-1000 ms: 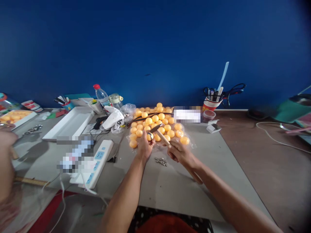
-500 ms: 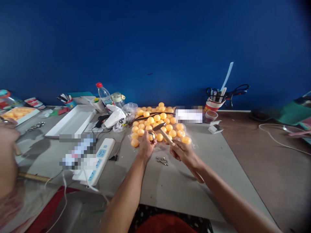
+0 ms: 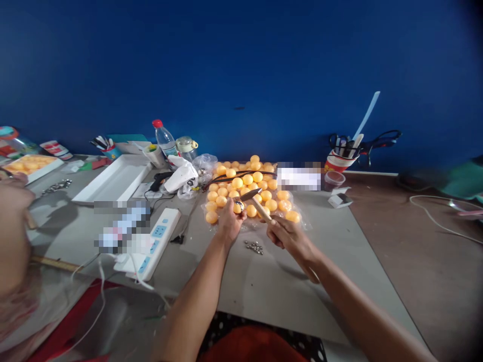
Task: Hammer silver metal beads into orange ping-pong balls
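My left hand [image 3: 229, 225] is closed around an orange ball [image 3: 237, 207] that carries dark and shiny bits on its side, too small to make out. In my right hand [image 3: 286, 232] is a hammer [image 3: 263, 209], gripped by its wooden handle. Its dark metal head hangs just above and beside the held ball; whether they touch I cannot tell. Behind both hands, many orange balls [image 3: 271, 204] lie on clear plastic, with a black strap [image 3: 228, 177] across them. A small heap of shiny metal pieces [image 3: 254, 247] lies on the table between my forearms.
On the left are a power strip [image 3: 158, 232], a white tray [image 3: 113, 176], a bottle [image 3: 164, 139] and a white plastic bag [image 3: 181, 174]. A cup of tools [image 3: 339, 162] stands at the back right. Another person's arm [image 3: 13, 226] reaches in at far left.
The whole view has shifted slightly, so things appear a little further right and mostly higher. Both hands keep hold of the ball and hammer, in nearly the same pose.
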The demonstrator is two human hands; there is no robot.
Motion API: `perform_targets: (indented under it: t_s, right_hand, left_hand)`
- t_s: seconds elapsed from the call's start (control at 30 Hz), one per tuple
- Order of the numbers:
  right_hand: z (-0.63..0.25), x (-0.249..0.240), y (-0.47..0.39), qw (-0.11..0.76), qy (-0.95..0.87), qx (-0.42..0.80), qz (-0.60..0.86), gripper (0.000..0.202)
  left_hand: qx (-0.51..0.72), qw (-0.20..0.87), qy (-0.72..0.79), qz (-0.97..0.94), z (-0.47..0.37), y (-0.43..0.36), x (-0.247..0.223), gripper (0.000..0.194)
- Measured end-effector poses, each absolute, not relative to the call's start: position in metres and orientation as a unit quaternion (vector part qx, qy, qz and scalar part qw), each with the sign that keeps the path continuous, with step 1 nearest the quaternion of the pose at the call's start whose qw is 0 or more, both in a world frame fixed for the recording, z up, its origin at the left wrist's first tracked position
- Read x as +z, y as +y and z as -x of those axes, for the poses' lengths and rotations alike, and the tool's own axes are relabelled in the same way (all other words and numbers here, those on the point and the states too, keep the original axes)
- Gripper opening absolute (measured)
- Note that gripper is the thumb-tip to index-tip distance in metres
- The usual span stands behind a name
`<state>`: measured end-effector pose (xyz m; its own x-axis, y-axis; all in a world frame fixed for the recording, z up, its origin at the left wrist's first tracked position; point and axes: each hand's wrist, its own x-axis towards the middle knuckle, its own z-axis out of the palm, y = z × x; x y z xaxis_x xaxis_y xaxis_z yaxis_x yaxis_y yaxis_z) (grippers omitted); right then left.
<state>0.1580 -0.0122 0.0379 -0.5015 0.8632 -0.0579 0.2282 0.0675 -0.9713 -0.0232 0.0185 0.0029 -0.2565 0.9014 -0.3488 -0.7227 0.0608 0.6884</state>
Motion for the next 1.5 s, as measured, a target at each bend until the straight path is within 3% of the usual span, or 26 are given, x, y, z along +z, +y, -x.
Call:
perform_targets:
  t_s: [0.4,0.93,1.1,1.5]
  right_hand:
    - [-0.156,0.039,-0.015,0.297,-0.659,0.563,0.401,0.044]
    - [-0.156,0.031,-0.015,0.290,-0.677,0.549,0.395,0.028]
    - [-0.154,0.016,-0.008,0.241,-0.688,0.522,0.444,0.024]
    - [-0.157,0.032,-0.012,0.313,-0.674,0.537,0.401,0.037]
  left_hand:
    - [0.661,0.656,0.361,-0.054,0.029,0.019,0.012,0.013]
    - [0.665,0.660,0.344,-0.063,0.027,0.019,0.009,0.023]
    - [0.668,0.660,0.339,-0.055,0.029,0.018,0.008,0.011]
    - [0.671,0.653,0.334,-0.109,0.025,0.016,0.009,0.018]
